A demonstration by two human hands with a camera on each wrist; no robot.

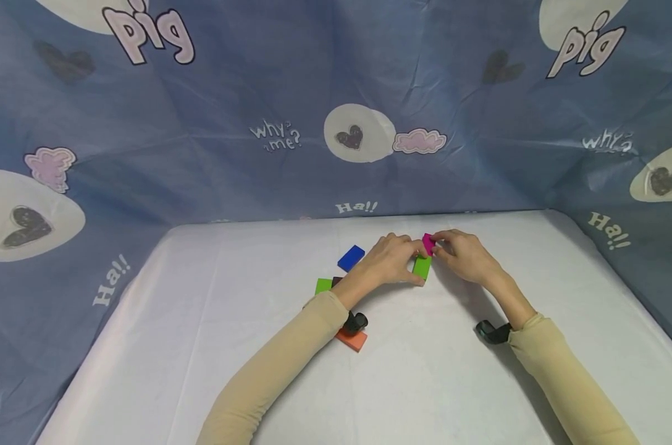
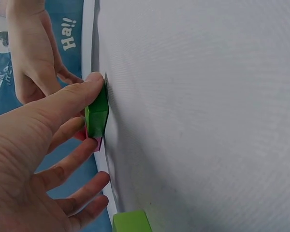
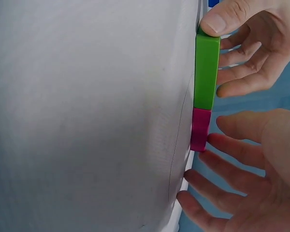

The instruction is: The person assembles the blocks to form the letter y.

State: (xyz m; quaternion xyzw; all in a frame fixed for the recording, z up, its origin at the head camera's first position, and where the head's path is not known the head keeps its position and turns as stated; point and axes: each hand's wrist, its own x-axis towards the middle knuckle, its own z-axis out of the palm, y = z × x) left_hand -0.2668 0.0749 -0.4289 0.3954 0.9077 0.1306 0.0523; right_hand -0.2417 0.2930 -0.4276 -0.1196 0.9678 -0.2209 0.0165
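A green block (image 1: 422,267) lies on the white table, end to end with a magenta block (image 3: 201,129). My left hand (image 1: 394,259) pinches the green block, thumb (image 3: 215,22) at its near end and index finger toward the magenta block. The other left fingers spread loosely behind. From the right, my right hand (image 1: 469,254) reaches to the magenta block, with a fingertip at its edge. Its thumb (image 3: 237,124) stands slightly apart from that block in the right wrist view, and the remaining fingers are loosely bent.
Left of the hands lie a blue block (image 1: 351,258), another green block (image 1: 323,286), a dark block (image 1: 336,281) and an orange block (image 1: 354,340). My left forearm partly covers this group. A blue printed cloth (image 1: 291,179) rises behind the table.
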